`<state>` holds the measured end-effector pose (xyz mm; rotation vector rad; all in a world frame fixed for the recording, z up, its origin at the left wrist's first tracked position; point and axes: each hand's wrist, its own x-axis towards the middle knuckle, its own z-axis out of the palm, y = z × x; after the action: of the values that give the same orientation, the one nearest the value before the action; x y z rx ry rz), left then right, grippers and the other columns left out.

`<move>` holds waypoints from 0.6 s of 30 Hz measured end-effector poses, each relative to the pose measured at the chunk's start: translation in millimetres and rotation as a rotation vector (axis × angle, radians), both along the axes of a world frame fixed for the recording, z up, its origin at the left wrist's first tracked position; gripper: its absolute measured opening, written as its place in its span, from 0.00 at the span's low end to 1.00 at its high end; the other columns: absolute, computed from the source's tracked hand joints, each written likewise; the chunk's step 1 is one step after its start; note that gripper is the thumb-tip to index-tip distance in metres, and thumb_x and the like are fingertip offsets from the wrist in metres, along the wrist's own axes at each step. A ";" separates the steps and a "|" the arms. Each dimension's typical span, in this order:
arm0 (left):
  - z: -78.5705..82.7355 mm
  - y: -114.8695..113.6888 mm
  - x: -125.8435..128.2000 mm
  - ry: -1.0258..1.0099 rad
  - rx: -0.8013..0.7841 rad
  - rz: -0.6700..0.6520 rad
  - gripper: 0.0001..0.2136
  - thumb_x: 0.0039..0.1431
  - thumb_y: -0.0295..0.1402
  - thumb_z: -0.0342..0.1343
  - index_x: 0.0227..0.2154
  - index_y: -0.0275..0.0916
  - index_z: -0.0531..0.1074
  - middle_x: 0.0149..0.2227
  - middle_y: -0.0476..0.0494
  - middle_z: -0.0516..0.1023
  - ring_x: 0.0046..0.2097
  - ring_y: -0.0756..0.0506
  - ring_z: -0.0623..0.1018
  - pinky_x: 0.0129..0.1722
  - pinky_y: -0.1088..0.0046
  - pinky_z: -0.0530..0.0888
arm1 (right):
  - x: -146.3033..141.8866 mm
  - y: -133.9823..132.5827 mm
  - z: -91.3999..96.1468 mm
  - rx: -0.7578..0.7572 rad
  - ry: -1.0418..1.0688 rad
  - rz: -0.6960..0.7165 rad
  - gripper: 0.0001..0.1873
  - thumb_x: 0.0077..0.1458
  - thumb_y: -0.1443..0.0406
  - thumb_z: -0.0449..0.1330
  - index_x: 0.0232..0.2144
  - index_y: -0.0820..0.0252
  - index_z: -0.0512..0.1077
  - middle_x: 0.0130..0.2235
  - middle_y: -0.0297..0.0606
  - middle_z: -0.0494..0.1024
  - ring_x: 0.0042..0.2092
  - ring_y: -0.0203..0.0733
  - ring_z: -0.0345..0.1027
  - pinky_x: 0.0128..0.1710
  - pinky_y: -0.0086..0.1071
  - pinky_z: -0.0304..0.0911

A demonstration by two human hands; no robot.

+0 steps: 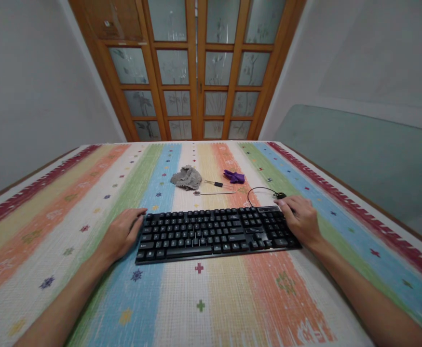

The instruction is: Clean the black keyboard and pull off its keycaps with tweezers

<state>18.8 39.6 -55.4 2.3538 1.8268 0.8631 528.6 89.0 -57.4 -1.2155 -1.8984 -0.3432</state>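
Note:
A black full-size keyboard [203, 233] lies flat on the striped tablecloth in front of me. My left hand [124, 231] grips its left end, the thumb along the side edge and the fingers at the far corner. At the opposite end, my right hand [299, 219] is closed around the right edge, next to the number pad. Its lower fingers are partly hidden. A thin black cable [256, 189] curves from the keyboard's back to a dark bundle [279, 195] beside my right fingers.
Beyond the keyboard lie a crumpled grey cloth [187, 178], a purple cloth [234, 177], a thin wire tool with a black middle [218, 184] and a slim rod with a dark tip [216, 193]. Wooden glass-paned doors [196, 72] stand behind the table.

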 end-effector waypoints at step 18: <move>7.5 -12.8 21.3 -0.404 -0.217 0.059 0.30 0.67 0.56 0.40 0.55 0.39 0.73 0.55 0.36 0.79 0.57 0.34 0.76 0.63 0.49 0.66 | -1.3 -15.1 13.9 -0.423 0.173 -0.036 0.26 0.67 0.44 0.46 0.44 0.53 0.75 0.49 0.42 0.80 0.53 0.55 0.73 0.57 0.49 0.64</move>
<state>40.1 26.7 -48.0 1.8441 1.7271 1.0005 527.3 73.9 -43.5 -1.5016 -1.8517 0.1527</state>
